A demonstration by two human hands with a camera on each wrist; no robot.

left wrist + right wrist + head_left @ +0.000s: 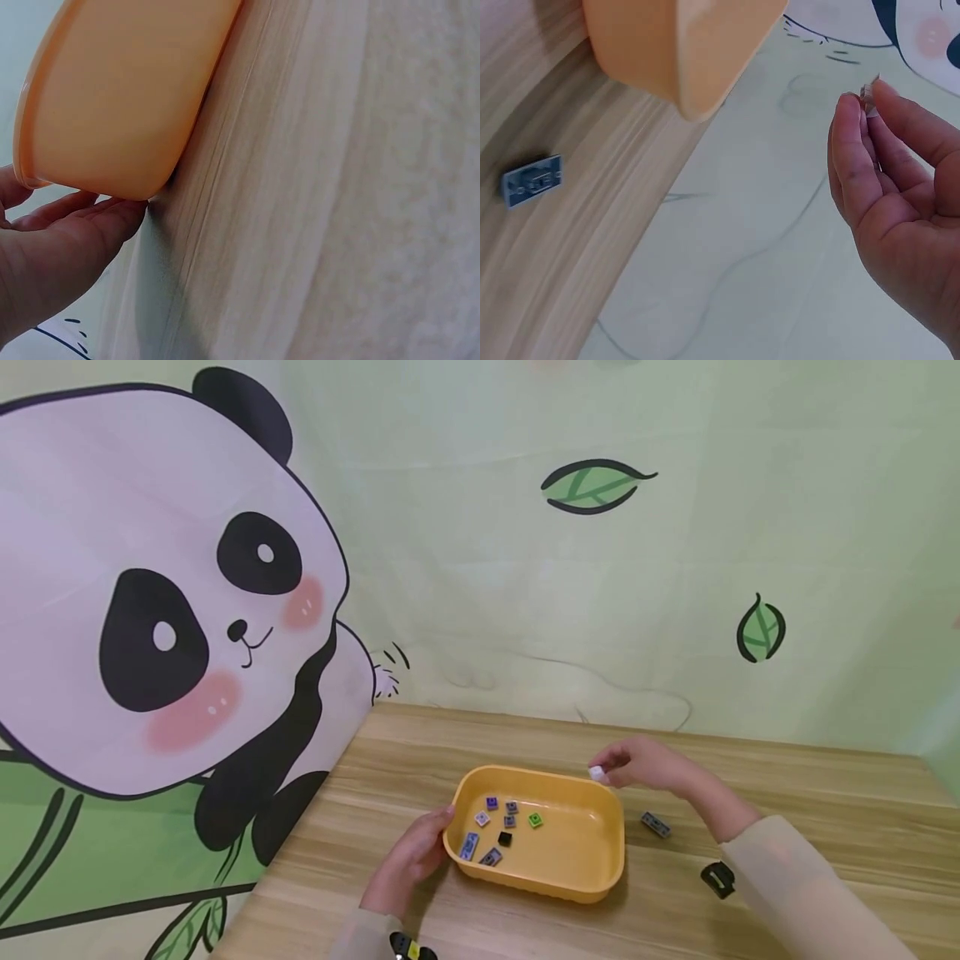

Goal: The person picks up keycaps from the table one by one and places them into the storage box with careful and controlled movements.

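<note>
In the head view, my right hand (637,762) pinches a small white toy brick (597,772) between thumb and fingertips, just above the far right corner of a yellow plastic tray (570,852). The right wrist view shows the brick (868,97) only in part, at the fingertips. My left hand (417,852) rests against the tray's left side, its fingers fairly straight along the outer wall (97,161). Several small bricks lie at the left of the tray, among them a green one (535,819), a black one (506,839) and a blue one (492,802).
On the wooden table (675,910), a dark grey toy brick (656,825) lies to the right of the tray. A black object (718,879) shows beside the right sleeve. Behind the table hangs a pale green cloth (465,568) with a panda print.
</note>
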